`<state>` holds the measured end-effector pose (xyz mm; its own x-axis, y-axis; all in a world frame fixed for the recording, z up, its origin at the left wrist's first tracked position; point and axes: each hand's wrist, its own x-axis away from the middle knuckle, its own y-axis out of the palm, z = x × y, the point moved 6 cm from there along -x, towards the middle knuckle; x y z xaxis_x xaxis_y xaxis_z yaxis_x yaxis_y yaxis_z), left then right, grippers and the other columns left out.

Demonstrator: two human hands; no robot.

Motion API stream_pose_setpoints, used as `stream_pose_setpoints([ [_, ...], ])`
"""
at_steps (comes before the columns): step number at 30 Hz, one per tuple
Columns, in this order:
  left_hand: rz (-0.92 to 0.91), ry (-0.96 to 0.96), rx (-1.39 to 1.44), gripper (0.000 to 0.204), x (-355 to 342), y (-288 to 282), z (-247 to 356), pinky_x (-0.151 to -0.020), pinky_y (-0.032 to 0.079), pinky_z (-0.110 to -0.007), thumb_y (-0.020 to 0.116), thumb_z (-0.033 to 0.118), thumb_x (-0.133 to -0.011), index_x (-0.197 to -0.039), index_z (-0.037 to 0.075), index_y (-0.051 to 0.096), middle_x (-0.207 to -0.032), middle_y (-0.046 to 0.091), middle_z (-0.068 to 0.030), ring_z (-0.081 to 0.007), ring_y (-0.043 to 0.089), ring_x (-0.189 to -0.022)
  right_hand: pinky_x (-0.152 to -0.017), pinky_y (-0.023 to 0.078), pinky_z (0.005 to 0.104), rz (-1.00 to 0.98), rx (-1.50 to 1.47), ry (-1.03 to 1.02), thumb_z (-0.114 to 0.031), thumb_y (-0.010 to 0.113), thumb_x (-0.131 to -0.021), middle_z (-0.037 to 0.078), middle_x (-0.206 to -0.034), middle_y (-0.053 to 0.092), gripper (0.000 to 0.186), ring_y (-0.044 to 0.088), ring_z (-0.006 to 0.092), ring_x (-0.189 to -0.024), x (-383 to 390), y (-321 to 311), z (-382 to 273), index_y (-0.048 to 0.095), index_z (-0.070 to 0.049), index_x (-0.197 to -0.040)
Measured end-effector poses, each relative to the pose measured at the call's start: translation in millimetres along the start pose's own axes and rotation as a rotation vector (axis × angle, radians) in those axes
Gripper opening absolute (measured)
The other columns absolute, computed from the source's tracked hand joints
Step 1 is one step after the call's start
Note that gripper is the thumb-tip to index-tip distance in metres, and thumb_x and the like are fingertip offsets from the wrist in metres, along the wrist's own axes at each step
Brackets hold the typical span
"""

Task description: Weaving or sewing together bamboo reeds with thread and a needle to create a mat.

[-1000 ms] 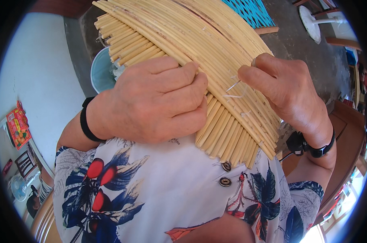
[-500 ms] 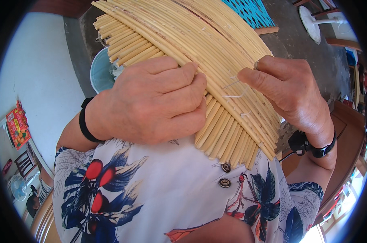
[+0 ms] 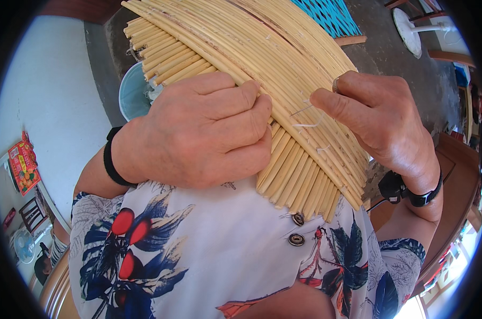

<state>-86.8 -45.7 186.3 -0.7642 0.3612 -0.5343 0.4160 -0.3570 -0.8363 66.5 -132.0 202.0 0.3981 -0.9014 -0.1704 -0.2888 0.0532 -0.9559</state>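
A mat of sewn pale plant stalks, its layers crossing at an angle, leans against my front. Closed around its near edge is my left hand, with the fingertips curled under and out of sight. Over the right part of the mat, my right hand pinches a thin needle between thumb and bent fingers. The needle's tip meets the stalks beside the edge. White thread loops from the same spot, and short white stitches dot the surface. A metal ring, perhaps a thimble, circles a right finger.
Behind my left hand stands a pale blue-green bucket with white stuff inside. A turquoise woven strap seat is at the far side, and a white round stand base at the far right. Brown wooden furniture curves along my right.
The thread loop has shifted from a sharp bend to a rounder curve. My right hand has moved very slightly left; the left hand keeps its place on the edge.
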Motion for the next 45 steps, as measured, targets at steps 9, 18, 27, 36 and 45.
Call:
stream_pose_setpoints([
  [9, 0.014, 0.002, 0.013, 0.015, 0.3, -0.2, 1.3, -0.059, 0.050, -0.030, 0.071, 0.013, -0.071, -0.082, 0.004, 0.067, -0.098, 0.072, -0.0199, -0.0308, 0.072, -0.090, -0.048, 0.047, 0.0323, 0.011, 0.024, -0.037, -0.011, 0.072, -0.066, 0.009, -0.075, 0.058, 0.038, 0.061, 0.0237, -0.060, -3.4, -2.1, -5.6, 0.069, 0.001, -0.101],
  [18, 0.032, 0.007, -0.002, 0.016, 6.6, -0.8, 3.9, -0.059, 0.049, -0.030, 0.072, 0.013, -0.070, -0.082, 0.004, 0.067, -0.098, 0.072, -0.0202, -0.0310, 0.072, -0.089, -0.048, 0.044, 0.0339, 0.108, -0.027, -0.107, -0.009, 0.070, -0.063, 0.009, -0.072, 0.057, 0.036, 0.058, 0.0246, -0.057, -11.0, 2.9, -7.0, 0.069, 0.003, -0.097],
  [27, 0.013, 0.072, -0.038, 0.016, -23.1, -24.8, -19.6, -0.059, 0.049, -0.033, 0.072, 0.015, -0.071, -0.082, 0.005, 0.067, -0.087, 0.070, -0.0133, -0.0292, 0.069, -0.080, -0.054, 0.048, 0.0321, 0.099, -0.042, -0.007, -0.001, 0.068, -0.074, 0.006, -0.074, 0.056, 0.025, 0.061, 0.0252, -0.064, -13.0, -18.7, 24.1, 0.068, -0.005, -0.099],
  [36, -0.143, 0.039, 0.169, 0.013, -125.2, -44.7, -107.3, -0.066, 0.044, -0.041, 0.069, 0.014, -0.085, -0.094, 0.005, 0.067, -0.072, 0.063, -0.0142, -0.0324, 0.061, -0.069, -0.073, 0.052, 0.0256, 0.257, -0.357, 0.242, 0.004, 0.063, -0.094, 0.002, -0.090, 0.067, 0.018, 0.062, 0.0111, -0.082, -6.1, -72.7, 103.3, 0.070, -0.003, -0.110],
  [45, -0.103, 0.153, 0.229, 0.020, -166.1, -32.0, -122.8, -0.072, 0.050, -0.046, 0.074, 0.017, -0.081, -0.083, 0.000, 0.065, -0.080, 0.067, -0.0204, -0.0376, 0.067, -0.079, -0.077, 0.051, 0.0246, 0.112, -0.509, 0.512, 0.000, 0.066, -0.092, -0.002, -0.096, 0.067, 0.017, 0.061, 0.0076, -0.086, 15.8, -79.7, 96.5, 0.070, -0.003, -0.108],
])
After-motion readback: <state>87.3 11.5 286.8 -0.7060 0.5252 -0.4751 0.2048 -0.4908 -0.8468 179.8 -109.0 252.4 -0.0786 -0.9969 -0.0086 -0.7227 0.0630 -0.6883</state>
